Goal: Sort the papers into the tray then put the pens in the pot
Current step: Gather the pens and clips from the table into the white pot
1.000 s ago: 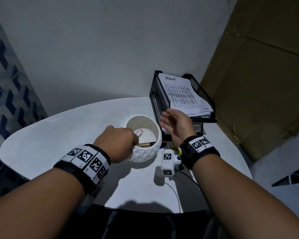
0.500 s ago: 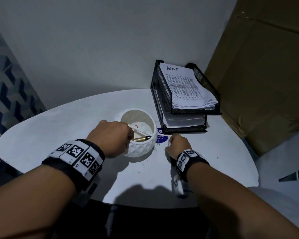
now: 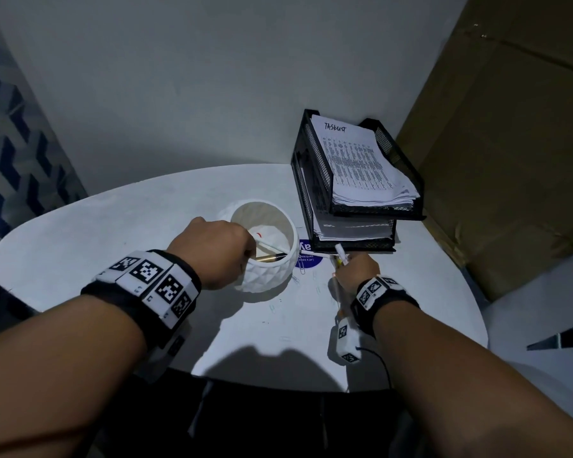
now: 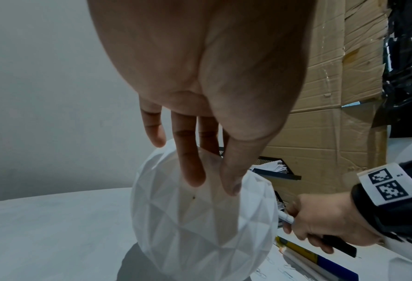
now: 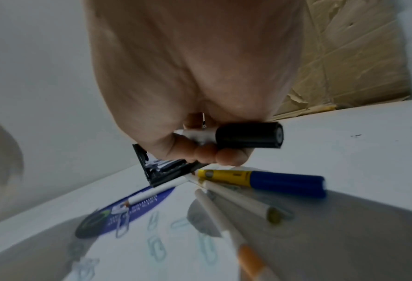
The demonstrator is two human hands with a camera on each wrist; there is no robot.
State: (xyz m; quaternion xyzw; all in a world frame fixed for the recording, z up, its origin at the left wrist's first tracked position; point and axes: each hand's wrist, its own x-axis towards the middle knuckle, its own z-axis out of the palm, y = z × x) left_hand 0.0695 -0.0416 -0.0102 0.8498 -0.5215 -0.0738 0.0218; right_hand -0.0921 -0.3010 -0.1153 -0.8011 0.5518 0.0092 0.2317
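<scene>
A white faceted pot [image 3: 265, 276] stands mid-table with a gold pen [image 3: 272, 258] and a white pen [image 3: 273, 247] inside. My left hand [image 3: 225, 252] rests against its left wall; in the left wrist view its fingers [image 4: 190, 167] lie straight on the outside. To the pot's right, my right hand [image 3: 353, 271] grips a white marker with a black cap [image 5: 248, 135], low over the table. Under it lie a yellow-and-blue marker [image 5: 272, 180] and white pens [image 5: 234, 196]. The black two-tier mesh tray [image 3: 411, 216] holds stacked papers [image 3: 354, 163].
Several paper clips [image 5: 155, 247] and a round blue sticker [image 3: 308, 261] lie between pot and right hand. Flattened cardboard [image 3: 510, 160] leans at the right, and a plain wall stands behind. The table's front edge [image 3: 278, 385] is near my forearms.
My right hand dropped from in front of the tray to the table right of the pot and closed round a marker. The left hand stayed at the pot.
</scene>
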